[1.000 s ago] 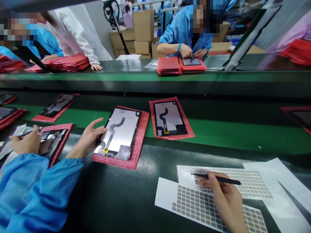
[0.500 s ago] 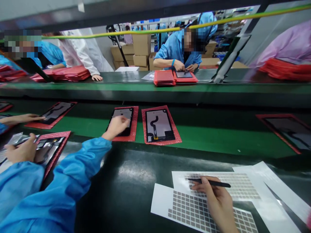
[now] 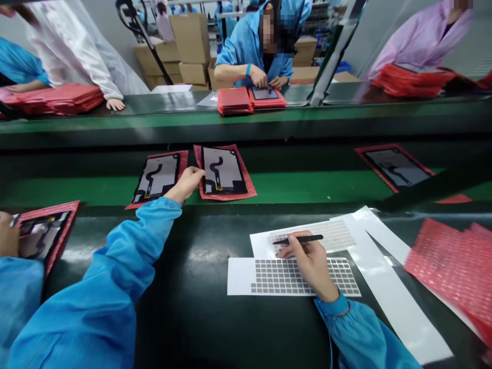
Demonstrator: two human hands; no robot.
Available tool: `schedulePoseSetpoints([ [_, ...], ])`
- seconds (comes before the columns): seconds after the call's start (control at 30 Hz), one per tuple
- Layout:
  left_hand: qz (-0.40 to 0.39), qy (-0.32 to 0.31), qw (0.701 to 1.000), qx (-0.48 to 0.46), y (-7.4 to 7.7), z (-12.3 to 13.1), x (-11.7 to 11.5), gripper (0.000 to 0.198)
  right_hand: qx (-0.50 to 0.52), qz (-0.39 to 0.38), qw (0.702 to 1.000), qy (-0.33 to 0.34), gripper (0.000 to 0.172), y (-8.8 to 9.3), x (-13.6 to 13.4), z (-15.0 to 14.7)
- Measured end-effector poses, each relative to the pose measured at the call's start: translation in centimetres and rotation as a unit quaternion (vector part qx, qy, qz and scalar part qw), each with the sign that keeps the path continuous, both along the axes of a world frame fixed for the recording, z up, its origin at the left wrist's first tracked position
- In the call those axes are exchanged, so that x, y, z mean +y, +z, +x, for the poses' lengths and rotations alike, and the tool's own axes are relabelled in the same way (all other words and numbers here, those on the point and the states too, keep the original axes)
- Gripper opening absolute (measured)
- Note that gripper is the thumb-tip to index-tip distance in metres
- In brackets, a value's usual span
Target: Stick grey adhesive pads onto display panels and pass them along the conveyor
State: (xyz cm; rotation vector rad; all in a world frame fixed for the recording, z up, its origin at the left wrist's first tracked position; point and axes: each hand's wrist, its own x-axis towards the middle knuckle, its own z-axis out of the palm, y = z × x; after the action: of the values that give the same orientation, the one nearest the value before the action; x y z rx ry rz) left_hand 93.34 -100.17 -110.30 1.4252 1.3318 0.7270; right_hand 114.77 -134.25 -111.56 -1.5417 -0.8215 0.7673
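My left hand (image 3: 187, 183) reaches over the green belt, its fingers pinched at the left edge of a red bubble-wrap bag (image 3: 246, 185). On that bag lies a tablet screen panel (image 3: 230, 166), grey-backed with a black curved flex cable. Just left of my wrist, a second panel (image 3: 163, 171) rests on another red bag. In my right hand (image 3: 309, 261) is a pair of black tweezers (image 3: 307, 239), tips pointing left over a white sheet of pale stickers (image 3: 263, 246). Below it, partly under my hand, is a sheet of grey square stickers (image 3: 240, 277).
White paper strips (image 3: 400, 302) and red bubble-wrap bags (image 3: 453, 266) lie to the right. A co-worker's hand (image 3: 7, 236) is over a panel at far left. Another panel (image 3: 395, 166) is on the belt (image 3: 303, 179) at right. A dark post (image 3: 442, 179) crosses there.
My left hand has moved from the left panel to the edge of the right panel's bag. My right hand still holds the tweezers over the stickers. The view has shifted rightward and down.
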Motion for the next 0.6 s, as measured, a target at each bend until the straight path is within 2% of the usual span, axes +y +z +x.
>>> schedulePoseSetpoints([
  [0.1,0.026,0.04,0.997,-0.067,0.8,0.4,-1.6,0.038,0.0,-0.004,1.0,0.015,0.04,0.1,0.0,0.3],
  [0.2,0.052,0.052,0.989,-0.13,2.8,-0.3,-4.2,0.047,0.001,-0.007,1.0,0.027,0.04,0.2,0.1,0.6],
  [0.3,0.056,0.031,0.983,-0.174,5.6,-2.3,-8.4,0.069,0.001,-0.009,0.999,0.031,0.039,0.2,0.2,1.0],
  [0.4,0.039,0.007,0.982,-0.186,7.6,-5.0,-13.5,0.074,0.0,-0.01,1.0,0.023,0.04,0.3,0.1,1.4],
  [0.43,0.023,-0.003,0.983,-0.183,7.7,-6.0,-15.2,0.075,-0.001,-0.01,1.0,0.02,0.04,0.4,0.1,1.5],
  [0.5,-0.029,-0.021,0.984,-0.177,7.1,-7.8,-18.2,0.077,-0.004,-0.012,1.0,0.013,0.039,0.5,0.1,1.8],
  [0.6,-0.122,-0.035,0.978,-0.169,4.3,-10.1,-21.1,0.081,-0.009,-0.015,1.0,0.005,0.039,0.7,0.1,2.0],
])
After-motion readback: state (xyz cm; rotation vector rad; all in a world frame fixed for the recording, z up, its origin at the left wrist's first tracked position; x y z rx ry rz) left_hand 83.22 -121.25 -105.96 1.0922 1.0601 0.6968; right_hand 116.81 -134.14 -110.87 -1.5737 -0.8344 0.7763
